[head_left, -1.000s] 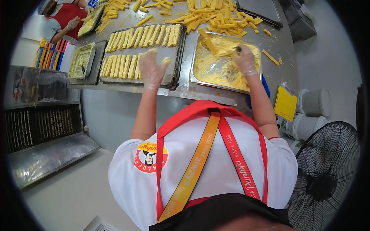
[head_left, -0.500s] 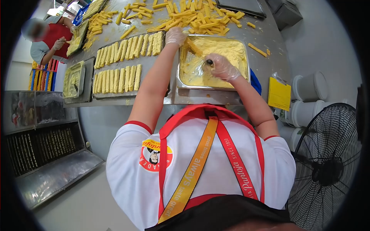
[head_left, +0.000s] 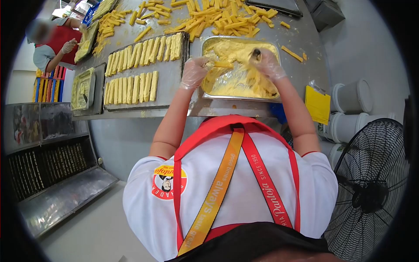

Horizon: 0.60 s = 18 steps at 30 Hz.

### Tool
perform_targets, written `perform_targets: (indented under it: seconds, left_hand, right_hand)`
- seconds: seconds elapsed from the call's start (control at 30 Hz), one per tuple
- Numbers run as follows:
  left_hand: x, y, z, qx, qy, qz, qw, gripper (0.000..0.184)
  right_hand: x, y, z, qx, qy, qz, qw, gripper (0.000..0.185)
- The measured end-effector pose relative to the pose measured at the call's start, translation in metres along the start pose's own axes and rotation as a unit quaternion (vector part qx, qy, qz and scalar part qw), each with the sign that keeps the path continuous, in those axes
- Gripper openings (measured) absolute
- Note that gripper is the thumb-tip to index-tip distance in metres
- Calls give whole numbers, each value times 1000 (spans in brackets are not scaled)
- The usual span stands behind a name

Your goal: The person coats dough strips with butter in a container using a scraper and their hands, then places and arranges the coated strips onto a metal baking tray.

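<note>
My left hand (head_left: 194,72), in a clear plastic glove, is closed on one end of a yellow cake stick (head_left: 223,64). The stick reaches over the left side of a metal pan (head_left: 238,97) of pale yellow cream (head_left: 231,48). Above the pan's right side, my gloved right hand (head_left: 267,65) is wrapped around a black-handled spatula (head_left: 256,53); its blade is mostly hidden by the hand and cream. Left of the pan, a baking tray (head_left: 168,83) carries two rows of cream-coated sticks (head_left: 131,89).
Uncoated cake sticks (head_left: 231,19) are heaped behind the pan. A second cream pan (head_left: 83,89) stands at the table's left end, near a co-worker in a red apron (head_left: 56,43). Yellow paper (head_left: 317,105), white buckets (head_left: 353,97) and a black fan (head_left: 371,187) are at right.
My left hand has come down from the pan's back left corner to its left side with the cake stick. My right hand has moved right and slightly back with the spatula.
</note>
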State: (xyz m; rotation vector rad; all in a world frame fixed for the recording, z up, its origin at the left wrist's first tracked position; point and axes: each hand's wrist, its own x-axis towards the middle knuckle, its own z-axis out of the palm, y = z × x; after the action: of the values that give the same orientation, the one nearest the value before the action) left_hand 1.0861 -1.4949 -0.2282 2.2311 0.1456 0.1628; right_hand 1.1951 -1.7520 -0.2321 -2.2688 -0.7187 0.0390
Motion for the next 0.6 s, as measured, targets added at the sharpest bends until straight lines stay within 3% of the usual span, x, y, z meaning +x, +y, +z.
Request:
perform_targets:
  seconds: [0.03,0.13,0.17,0.23,0.33,0.43,0.53,0.6]
  left_hand:
    - [-2,-6,8,-5,21,20,1000,25]
    - [-2,-15,26,-20,75,72,994,27]
    - [-4,-12,28,-28,86,80,993,27]
    - [-4,-14,32,-22,103,96,990,25]
    - [-1,-24,37,9,118,114,986,24]
    - [-3,-25,36,21,121,122,985,23]
    - [-5,-23,33,36,116,125,985,23]
    - [-6,-21,32,52,110,116,986,23]
  right_hand:
    - [4,3,3,-82,97,-60,990,20]
    - [-1,-23,5,37,141,-19,989,20]
    - [-6,-37,7,162,130,27,978,20]
    - [-13,-58,11,400,101,117,903,20]
    - [-13,-48,21,471,91,162,862,23]
    - [-3,-19,17,114,97,101,984,26]
    - [-12,-27,17,175,110,44,977,24]
    - [-17,-54,20,423,93,85,897,20]
